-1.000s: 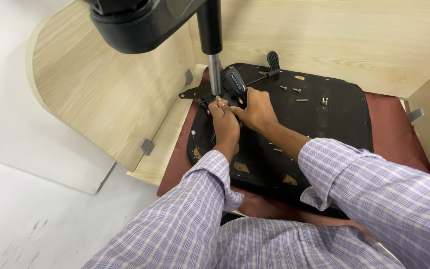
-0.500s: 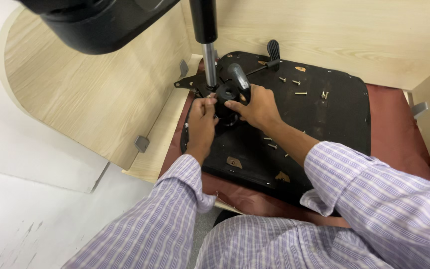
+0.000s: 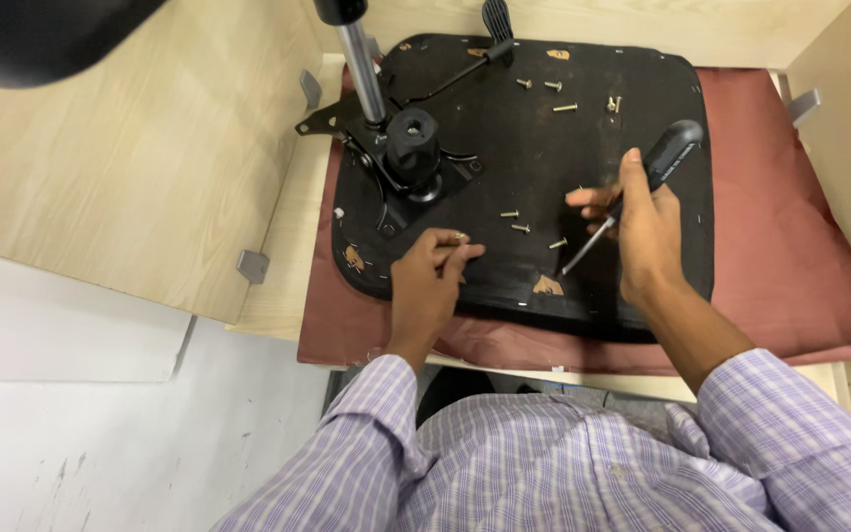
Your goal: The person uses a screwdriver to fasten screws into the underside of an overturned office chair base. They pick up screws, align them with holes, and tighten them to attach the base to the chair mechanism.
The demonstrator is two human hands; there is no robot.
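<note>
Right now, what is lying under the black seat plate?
Under the black seat plate lies a dark red cushion, showing at its right and front edges, resting on light wooden boards. The cushion's middle is covered by the plate and cannot be seen.

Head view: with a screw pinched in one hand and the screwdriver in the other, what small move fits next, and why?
Probably carry the screw in the left hand to the black mechanism plate; the right hand holds the screwdriver ready, tip down.

Long-sleeved shirt (image 3: pixel 583 463) in purple-and-white check, cuffs buttoned.
</note>
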